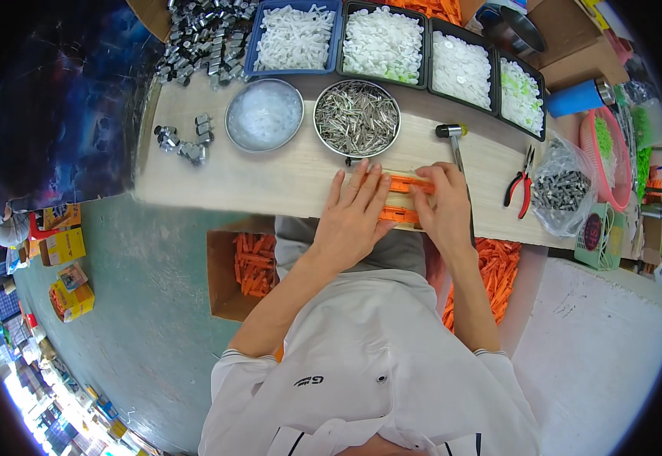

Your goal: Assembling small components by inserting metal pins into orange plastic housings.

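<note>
My left hand [355, 213] lies flat, fingers spread, on the wooden bench [270, 178], pressing down on orange plastic strips [405, 185] near the front edge. Beside it my right hand [446, 204] pinches the same orange strips between fingers and thumb. A second orange piece [398, 216] shows between the two hands. Just beyond my fingertips stands a round metal bowl of thin metal pins [357, 117].
A metal bowl of clear bits [264, 114], bins of white plastic parts [382, 42], a small hammer [452, 137], red-handled pliers [521, 182], a bag of dark metal pieces [563, 190] and loose metal parts [182, 140] lie on the bench. Boxes of orange parts [253, 262] sit below.
</note>
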{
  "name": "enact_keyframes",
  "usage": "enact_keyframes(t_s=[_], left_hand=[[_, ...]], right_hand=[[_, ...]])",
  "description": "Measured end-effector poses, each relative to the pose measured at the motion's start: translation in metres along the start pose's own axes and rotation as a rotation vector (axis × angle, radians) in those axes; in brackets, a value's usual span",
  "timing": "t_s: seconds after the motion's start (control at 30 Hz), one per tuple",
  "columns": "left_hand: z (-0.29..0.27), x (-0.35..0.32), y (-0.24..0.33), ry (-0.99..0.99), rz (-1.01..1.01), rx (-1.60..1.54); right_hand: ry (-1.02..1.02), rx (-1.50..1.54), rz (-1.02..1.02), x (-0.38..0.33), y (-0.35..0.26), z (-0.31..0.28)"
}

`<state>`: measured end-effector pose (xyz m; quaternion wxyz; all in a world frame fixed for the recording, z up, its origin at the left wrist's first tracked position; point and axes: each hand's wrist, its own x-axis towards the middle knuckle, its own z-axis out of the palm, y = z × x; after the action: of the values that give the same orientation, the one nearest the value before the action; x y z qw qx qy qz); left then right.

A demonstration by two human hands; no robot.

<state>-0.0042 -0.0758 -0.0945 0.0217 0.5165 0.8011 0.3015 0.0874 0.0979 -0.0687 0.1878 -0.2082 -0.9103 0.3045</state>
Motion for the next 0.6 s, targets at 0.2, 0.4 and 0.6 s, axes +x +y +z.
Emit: enact_keyframes(t_s=[0.2, 0.4, 0.6], left_hand=[[0.0, -0.009, -0.007, -0.079, -0.003, 0.081], [-0.073, -0.026, -0.119, 0.529, -0.387, 0.217], [-0.102, -0.037, -0.21, 0.329, -0.381, 0.479]], right_hand=[[0.02, 0.007, -0.169, 0.0, 0.018, 0.011], [0.155, 0.262, -0.031, 0.012, -0.019, -0.003], [-0.385, 0.605, -0.319, 0.019, -0.096, 0.096]])
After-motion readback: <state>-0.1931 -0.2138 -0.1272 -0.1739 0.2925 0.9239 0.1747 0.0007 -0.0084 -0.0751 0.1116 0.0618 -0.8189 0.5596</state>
